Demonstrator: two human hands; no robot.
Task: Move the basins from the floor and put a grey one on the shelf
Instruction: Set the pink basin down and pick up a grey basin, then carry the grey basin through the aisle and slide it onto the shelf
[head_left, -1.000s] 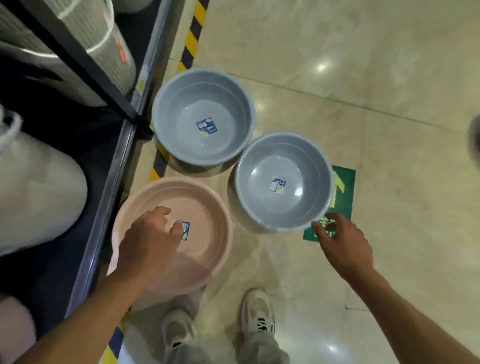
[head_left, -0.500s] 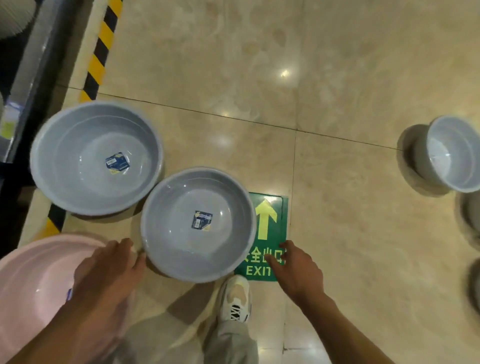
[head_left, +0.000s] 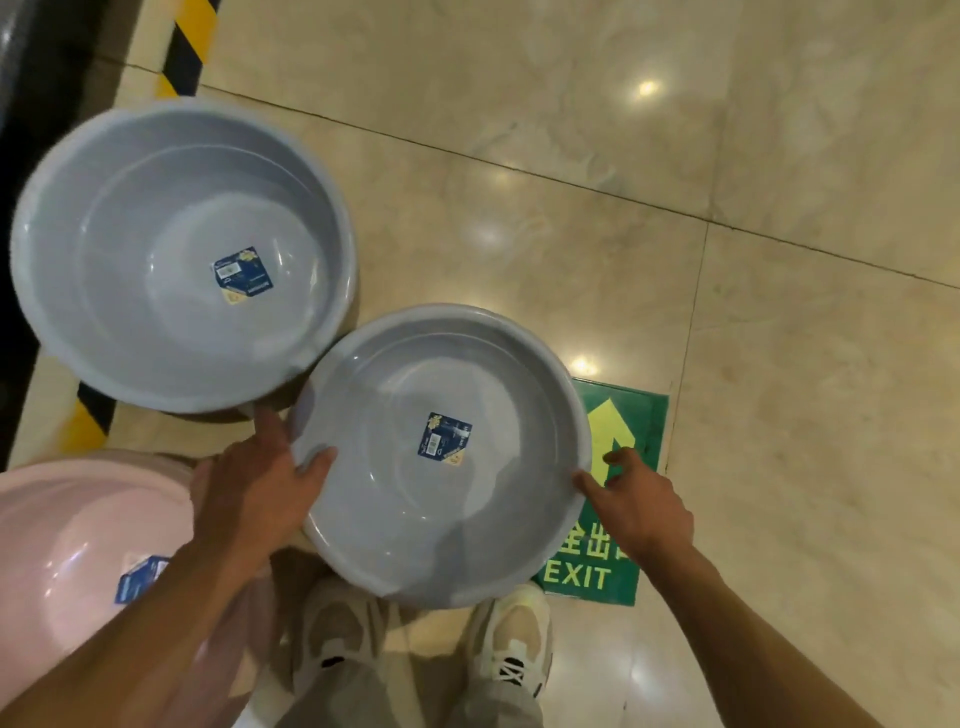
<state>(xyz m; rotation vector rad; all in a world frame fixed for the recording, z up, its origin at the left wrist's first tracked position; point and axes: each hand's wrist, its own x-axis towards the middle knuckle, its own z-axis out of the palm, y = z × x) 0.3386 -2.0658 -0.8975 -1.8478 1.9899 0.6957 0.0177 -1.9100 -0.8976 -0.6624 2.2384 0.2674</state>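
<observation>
Two grey basins stand on the tiled floor. The nearer grey basin (head_left: 410, 374) sits just in front of my shoes, a blue label inside it. My left hand (head_left: 249, 493) grips its left rim, thumb inside the bowl and fingers outside. My right hand (head_left: 636, 504) touches its right rim, fingers curled and partly spread. The larger grey basin (head_left: 124, 312) lies further left, its rim close to the nearer one. A pink basin (head_left: 67, 525) sits at the lower left, partly under my left forearm.
A green EXIT floor sign (head_left: 631, 415) lies under the nearer basin's right side. A yellow-and-black hazard stripe (head_left: 187, 36) runs along the floor on the left, beside a dark shelf base (head_left: 15, 104). My two shoes (head_left: 511, 644) stand below the basin.
Both hands have closed in on the nearer grey basin: the left hand left the pink basin and took the grey rim, the right hand reached the right rim. The view moved closer.
</observation>
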